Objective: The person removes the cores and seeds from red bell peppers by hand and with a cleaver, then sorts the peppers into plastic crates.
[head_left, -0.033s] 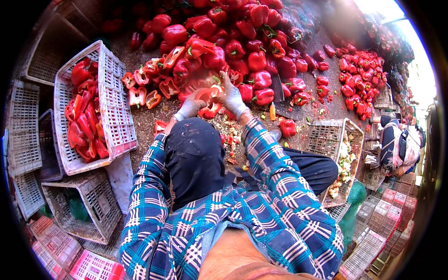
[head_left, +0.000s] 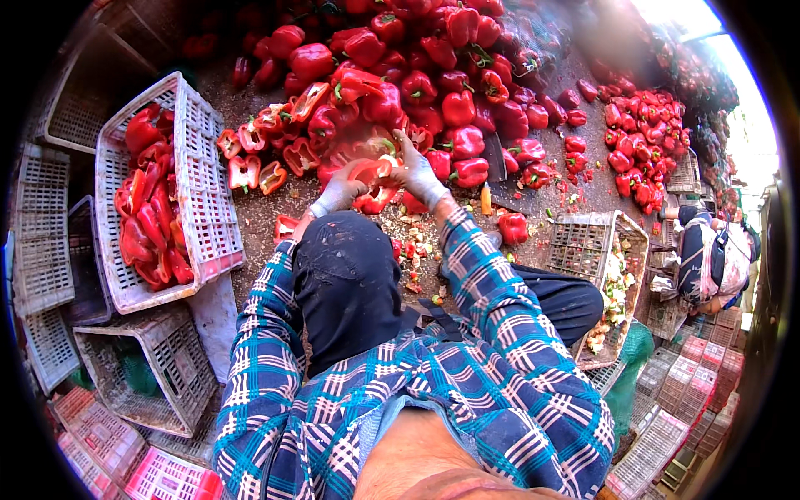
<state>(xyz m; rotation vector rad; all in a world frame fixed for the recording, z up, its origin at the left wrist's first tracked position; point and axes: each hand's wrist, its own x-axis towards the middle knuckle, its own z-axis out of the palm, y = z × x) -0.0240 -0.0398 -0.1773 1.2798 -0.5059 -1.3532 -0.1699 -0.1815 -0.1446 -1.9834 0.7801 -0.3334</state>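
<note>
Both my hands, in pale gloves, hold a cut red bell pepper piece between them, its hollow inside showing. My left hand [head_left: 338, 194] is closed on the left side of the pepper piece [head_left: 370, 171]. On the other side, my right hand [head_left: 419, 177] grips it with thumb and fingers. Under and around them lie opened pepper halves [head_left: 244, 172], mostly to the left. Whole red bell peppers [head_left: 459, 108] are heaped just beyond. A yellow-orange handle [head_left: 486, 200] sits right of my right hand, near a dark flat blade shape [head_left: 495, 157].
At left stands a white crate [head_left: 218, 187] of cut peppers. To the right, another crate [head_left: 579, 243] holds pale pepper scraps. Stacked crates [head_left: 46, 225] line the left edge. A person [head_left: 708, 258] works at far right beside a smaller pepper heap [head_left: 646, 142].
My right hand has shifted slightly left and down, closer to my left hand. The pepper piece stays between them, and the surroundings look the same.
</note>
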